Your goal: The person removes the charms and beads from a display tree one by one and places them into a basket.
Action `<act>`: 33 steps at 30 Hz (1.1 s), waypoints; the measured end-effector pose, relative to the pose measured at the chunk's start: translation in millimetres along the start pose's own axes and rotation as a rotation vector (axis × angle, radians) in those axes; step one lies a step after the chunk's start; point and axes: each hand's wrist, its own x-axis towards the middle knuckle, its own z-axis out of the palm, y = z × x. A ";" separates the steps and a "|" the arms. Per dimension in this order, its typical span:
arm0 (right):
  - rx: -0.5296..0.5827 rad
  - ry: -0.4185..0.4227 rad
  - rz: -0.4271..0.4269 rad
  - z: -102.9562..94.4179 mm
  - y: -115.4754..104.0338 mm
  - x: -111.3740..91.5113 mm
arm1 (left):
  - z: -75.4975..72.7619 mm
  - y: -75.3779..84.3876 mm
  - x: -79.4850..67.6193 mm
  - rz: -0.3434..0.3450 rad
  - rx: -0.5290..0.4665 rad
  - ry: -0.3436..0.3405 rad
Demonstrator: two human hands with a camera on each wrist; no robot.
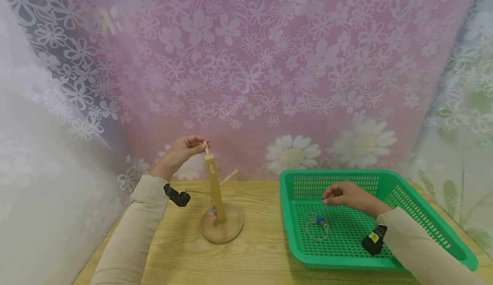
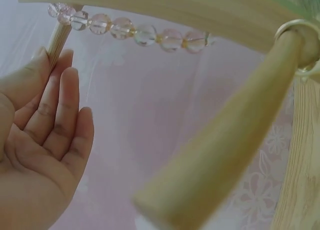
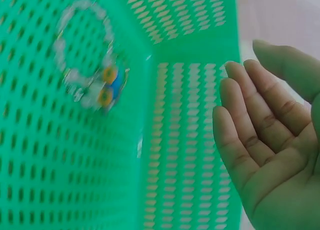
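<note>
My left hand pinches the top peg of a wooden stand between thumb and fingertips. Clear and pinkish beads of a bracelet run along the post from that peg in the left wrist view. Lower down, a metal ring circles a nearer peg, and a blue and pink charm dangles beside the post. Over the green basket, my right hand hovers with relaxed fingers, holding nothing. Below it lie a clear bead bracelet and a keychain with a blue figure.
The stand's round base rests on the wood-grain table, left of the basket. Another peg juts out to the right of the post. A flowered pink curtain closes off the back, with pale fabric at both sides.
</note>
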 end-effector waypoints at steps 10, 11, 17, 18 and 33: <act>-0.034 0.018 -0.082 14.0 -49.3 0.3 | -1.0 -3.8 -6.0 -0.006 -0.010 0.079; -0.033 0.024 -0.102 16.1 -53.8 0.5 | -0.7 -3.8 -6.5 -0.005 -0.014 0.084; 0.032 0.040 -0.218 31.0 -80.6 1.3 | 2.8 -3.3 -10.6 0.004 -0.010 0.125; 0.047 0.041 -0.232 34.1 -84.7 1.5 | 3.6 -3.0 -11.7 0.004 0.004 0.136; 0.408 0.004 -0.266 102.0 -130.8 -1.2 | 15.8 -2.8 -32.8 0.055 0.115 0.326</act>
